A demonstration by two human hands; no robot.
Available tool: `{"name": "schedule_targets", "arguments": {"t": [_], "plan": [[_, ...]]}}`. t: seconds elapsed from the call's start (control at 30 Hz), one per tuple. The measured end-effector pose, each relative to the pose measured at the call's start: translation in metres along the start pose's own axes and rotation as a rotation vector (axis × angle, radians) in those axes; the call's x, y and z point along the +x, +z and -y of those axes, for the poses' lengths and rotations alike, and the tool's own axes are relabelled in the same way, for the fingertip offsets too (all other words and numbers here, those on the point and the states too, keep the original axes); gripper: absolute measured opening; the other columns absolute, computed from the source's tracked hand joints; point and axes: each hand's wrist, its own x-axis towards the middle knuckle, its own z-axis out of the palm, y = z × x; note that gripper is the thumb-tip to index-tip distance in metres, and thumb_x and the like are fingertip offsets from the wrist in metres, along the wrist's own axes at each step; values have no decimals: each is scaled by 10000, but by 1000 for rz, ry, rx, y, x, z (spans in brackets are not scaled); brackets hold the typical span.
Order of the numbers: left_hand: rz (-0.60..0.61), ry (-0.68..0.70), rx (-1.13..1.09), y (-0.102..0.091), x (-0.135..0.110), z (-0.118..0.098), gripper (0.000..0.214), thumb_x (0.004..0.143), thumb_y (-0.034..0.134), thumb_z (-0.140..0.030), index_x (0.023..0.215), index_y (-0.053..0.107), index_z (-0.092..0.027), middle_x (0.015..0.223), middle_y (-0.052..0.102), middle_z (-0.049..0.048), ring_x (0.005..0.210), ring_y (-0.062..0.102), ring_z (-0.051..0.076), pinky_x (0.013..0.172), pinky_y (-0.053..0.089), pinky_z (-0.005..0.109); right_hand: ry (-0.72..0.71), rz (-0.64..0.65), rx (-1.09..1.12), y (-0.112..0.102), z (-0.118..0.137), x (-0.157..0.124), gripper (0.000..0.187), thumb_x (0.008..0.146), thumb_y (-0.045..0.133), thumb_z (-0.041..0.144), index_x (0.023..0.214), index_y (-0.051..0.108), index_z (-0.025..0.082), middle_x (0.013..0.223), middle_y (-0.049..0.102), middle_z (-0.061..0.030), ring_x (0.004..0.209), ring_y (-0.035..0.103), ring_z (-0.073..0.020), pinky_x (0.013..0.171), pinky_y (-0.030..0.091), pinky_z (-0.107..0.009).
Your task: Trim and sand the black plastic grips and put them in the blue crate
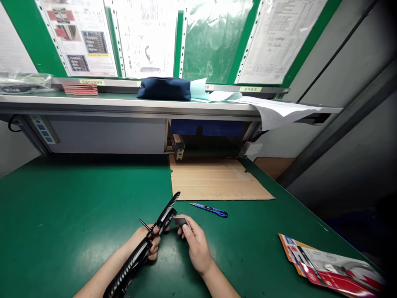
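My left hand [154, 250] is closed around a long, jointed black plastic part [134, 261] with glossy ribbed surfaces. The part slants from the lower left up to a narrow, toothed tip, and a thin dark rod sticks out near its middle. Between the thumb and fingers of my right hand [196, 245] is a small flat grey piece [181, 221]. Its edge is close to the upper section of the black part; whether they touch, I cannot tell. Beyond my right hand, a blue utility knife [210, 209] lies on the green tabletop [77, 215].
A flat cardboard sheet [214, 182] lies behind the knife. Packaged goods in a red-and-white blister card [331, 267] rest at the right. The shelf [118, 103] above carries a dark blue pouch [164, 89], loose papers [279, 109] and a stack of red cards [80, 89].
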Motion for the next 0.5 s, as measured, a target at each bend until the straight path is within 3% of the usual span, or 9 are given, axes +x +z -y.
{"name": "schedule_targets", "arguments": {"t": [0.07,0.13,0.27,0.33,0.43,0.5], "plan": [[-4,-26,28,-1,2,3,397,802,643,-423,1045,573,-117,385,413,-81,293,272,82,341,244,212,-35,-64,-32,3,2,1,358,1008,381,396,1284,511,209,1156,553,-83,1033,533,-198,898,433,-305],[-25,-29,49,-2,5,8,373,812,633,-420,1031,574,-124,381,412,-82,289,280,87,337,254,210,-64,-27,-64,5,7,2,332,988,434,394,1238,559,213,1172,554,-82,1076,522,-210,948,414,-316],[-75,30,69,3,6,3,463,758,674,-465,1049,577,-118,378,379,-85,303,258,83,348,245,212,-66,101,-74,4,12,1,378,983,414,447,986,689,187,852,618,-53,817,586,-186,789,478,-286],[-81,106,85,13,-3,-15,546,758,660,-526,1114,569,-123,405,376,-89,331,250,78,387,280,222,-69,97,-76,1,11,-1,405,981,403,470,980,688,182,821,617,-50,781,589,-184,759,486,-287],[-74,232,159,32,-34,-51,535,811,639,-504,1210,554,-157,507,478,-60,413,340,85,477,335,224,-82,16,-187,-10,11,-5,436,894,569,522,1201,594,212,1154,579,-92,1071,538,-252,953,434,-371],[-118,245,363,43,-59,-71,467,836,648,-424,1229,571,-185,719,619,8,571,490,118,575,382,227,-116,-77,-291,-23,20,-4,477,861,618,530,1239,559,246,1272,516,-93,1198,458,-286,1033,373,-423]]}}
